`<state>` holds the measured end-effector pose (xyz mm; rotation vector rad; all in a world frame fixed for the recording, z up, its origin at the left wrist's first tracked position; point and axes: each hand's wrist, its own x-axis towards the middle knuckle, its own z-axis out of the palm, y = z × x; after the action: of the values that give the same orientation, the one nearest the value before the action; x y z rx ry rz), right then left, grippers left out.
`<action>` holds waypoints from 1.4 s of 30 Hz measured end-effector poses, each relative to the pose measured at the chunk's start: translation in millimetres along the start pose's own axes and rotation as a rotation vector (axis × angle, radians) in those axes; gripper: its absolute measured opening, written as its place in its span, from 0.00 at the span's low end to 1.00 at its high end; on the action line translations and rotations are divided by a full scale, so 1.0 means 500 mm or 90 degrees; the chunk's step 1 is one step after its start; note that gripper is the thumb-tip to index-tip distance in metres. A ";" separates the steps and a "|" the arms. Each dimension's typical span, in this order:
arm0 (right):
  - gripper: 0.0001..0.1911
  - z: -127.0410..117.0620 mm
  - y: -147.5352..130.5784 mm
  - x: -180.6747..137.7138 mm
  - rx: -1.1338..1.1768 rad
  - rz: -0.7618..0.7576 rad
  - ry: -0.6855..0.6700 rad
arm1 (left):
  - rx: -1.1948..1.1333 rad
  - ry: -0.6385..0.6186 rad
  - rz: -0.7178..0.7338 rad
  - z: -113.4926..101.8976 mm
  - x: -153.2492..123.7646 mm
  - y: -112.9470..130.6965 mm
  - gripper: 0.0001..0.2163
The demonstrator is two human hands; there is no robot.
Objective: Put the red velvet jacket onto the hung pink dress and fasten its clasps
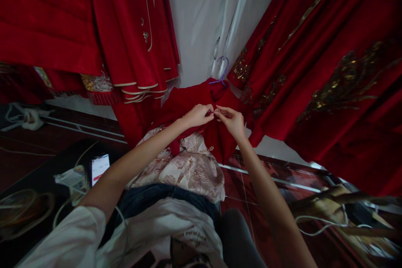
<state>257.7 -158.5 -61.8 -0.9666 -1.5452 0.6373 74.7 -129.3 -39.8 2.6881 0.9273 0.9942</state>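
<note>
On the far left, red robes [94, 29] are hanging against the wall, and a lit phone [100, 167] is lying on the floor beside a power strip [70, 177], near your left elbow. Your left hand [197, 115] is reaching forward, fingers closed in a pinch on the left side of a small clasp [216, 110] at the front of the red jacket [188, 102]. The jacket is hanging from a purple hanger [221, 71] straight ahead, with pale brocade cloth [188, 167] draping over your lap, which seems to be bringing the front within reach. Your right hand [232, 120] is pinching the clasp's other side, fingertips nearly meeting the left's, likely steadying it. Gold-embroidered robes [329, 71] are hanging to the right.
</note>
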 end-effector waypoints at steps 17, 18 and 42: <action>0.34 0.066 0.053 -0.057 0.028 -0.098 0.087 | -0.148 0.080 -0.034 0.032 -0.008 -0.013 0.04; 0.39 0.075 0.059 -0.075 -0.012 -0.107 0.083 | -0.193 0.097 -0.049 0.038 -0.013 -0.017 0.04; 0.15 0.112 0.006 -0.092 0.214 0.125 -0.002 | -0.501 0.035 -0.273 0.109 -0.157 -0.046 0.20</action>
<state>204.7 -189.8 -99.9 -0.8650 -1.3012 1.0029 50.5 -152.6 -132.1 1.7382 0.8315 1.0451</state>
